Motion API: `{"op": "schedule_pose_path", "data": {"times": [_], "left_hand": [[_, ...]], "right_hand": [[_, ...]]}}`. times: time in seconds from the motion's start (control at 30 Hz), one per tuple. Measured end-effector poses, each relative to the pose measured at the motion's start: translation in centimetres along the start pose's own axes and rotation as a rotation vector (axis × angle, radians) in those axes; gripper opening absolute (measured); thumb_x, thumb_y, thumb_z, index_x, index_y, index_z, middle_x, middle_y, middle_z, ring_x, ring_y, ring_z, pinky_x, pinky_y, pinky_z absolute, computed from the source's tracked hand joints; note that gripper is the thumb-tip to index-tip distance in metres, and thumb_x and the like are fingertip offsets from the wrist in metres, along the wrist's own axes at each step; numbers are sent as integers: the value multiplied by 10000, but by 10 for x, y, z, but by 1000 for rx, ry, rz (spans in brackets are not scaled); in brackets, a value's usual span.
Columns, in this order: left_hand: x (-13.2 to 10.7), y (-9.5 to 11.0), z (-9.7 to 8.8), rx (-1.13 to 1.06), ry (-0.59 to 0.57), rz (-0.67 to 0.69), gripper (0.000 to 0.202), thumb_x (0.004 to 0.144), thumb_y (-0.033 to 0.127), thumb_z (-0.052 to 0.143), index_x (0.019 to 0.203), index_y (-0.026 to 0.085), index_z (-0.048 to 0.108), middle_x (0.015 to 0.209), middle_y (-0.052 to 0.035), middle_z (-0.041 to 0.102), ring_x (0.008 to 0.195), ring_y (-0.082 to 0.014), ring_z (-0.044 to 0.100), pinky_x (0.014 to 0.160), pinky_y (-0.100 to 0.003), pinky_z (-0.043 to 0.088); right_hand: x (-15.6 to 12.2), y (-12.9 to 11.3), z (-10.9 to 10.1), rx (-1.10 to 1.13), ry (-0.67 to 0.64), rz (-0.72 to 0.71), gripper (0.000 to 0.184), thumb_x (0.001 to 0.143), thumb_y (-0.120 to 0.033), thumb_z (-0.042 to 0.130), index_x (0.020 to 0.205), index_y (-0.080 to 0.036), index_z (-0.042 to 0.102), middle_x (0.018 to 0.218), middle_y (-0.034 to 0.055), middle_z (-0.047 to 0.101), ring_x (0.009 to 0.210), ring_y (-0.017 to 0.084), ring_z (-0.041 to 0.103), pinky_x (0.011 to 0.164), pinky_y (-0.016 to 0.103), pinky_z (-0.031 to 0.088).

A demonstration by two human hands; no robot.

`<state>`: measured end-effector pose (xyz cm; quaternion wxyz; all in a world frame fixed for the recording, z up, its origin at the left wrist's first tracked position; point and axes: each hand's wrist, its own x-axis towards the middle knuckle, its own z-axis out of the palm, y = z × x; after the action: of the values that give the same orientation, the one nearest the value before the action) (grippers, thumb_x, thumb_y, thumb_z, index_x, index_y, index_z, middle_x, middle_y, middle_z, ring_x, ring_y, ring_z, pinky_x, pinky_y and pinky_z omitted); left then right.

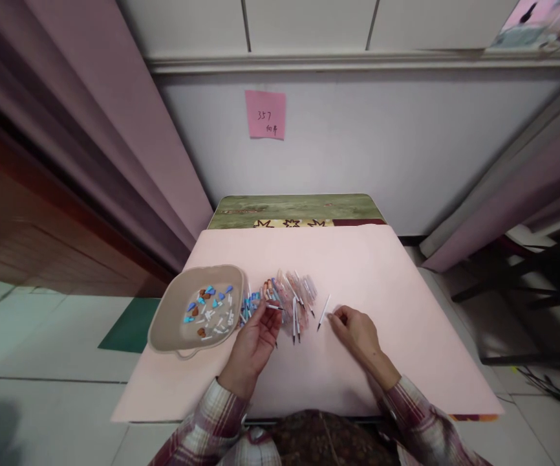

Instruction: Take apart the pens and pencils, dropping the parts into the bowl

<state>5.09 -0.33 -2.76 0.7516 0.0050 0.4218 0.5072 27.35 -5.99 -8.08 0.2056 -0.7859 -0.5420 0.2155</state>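
Note:
My left hand [255, 336] lies palm up on the pink table cover [367, 272], its fingers curled around a thin pen part at the edge of a pile of pens and refills [287, 294]. My right hand [355, 330] rests to the right of the pile, fingertips pinched together beside a single white refill [323, 312] lying on the cover. A beige tray [163, 330] sits left of my left hand and holds several small blue, orange and white pen pieces [209, 309].
The small table stands against a white wall with a pink sticky note [265, 114]. A green patterned cloth [294, 210] shows at the table's far edge. Curtains hang on both sides. Dark chair legs [527, 285] stand on the tiled floor at right.

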Motion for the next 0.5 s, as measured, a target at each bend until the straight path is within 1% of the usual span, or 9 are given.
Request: {"op": "schedule_pose_path", "data": {"times": [0.07,0.2,0.3,0.37,0.5], "left_hand": [[1,0,1,-3,-1,4,115,893,100,542,834,115,640,754,-60,708,655,-126,679,632,-239,584],[0,0,3,0,-5,8,115,892,90,541,843,116,642,772,-64,715,684,-135,690,649,-252,591],[-1,-1,3,0,8,9,124,894,88,536,832,113,641,763,-67,714,678,-132,689,649,-247,590],[-1,-2,3,-1,1,1,139,901,92,525,830,111,643,761,-69,714,676,-131,688,649,-243,590],[-1,-4,1,13,-6,-27,160,910,96,508,826,105,644,764,-74,716,674,-133,689,645,-243,590]], "right_hand": [[2,-4,1,-17,-18,4,282,868,-426,523,692,-229,623,619,-7,647,588,149,560,533,243,276],[16,-11,-1,-39,13,-5,246,865,-414,539,726,-232,630,632,-12,650,599,147,561,536,244,271],[27,-18,-1,-22,13,-38,187,847,-371,573,748,-234,654,673,-12,668,639,145,583,550,241,285],[32,-23,0,-2,7,-62,189,843,-364,580,737,-234,664,694,-8,678,663,145,595,561,240,294],[35,-32,9,26,18,-32,261,833,-462,587,726,-234,653,666,-4,674,632,152,590,544,243,290]]}}
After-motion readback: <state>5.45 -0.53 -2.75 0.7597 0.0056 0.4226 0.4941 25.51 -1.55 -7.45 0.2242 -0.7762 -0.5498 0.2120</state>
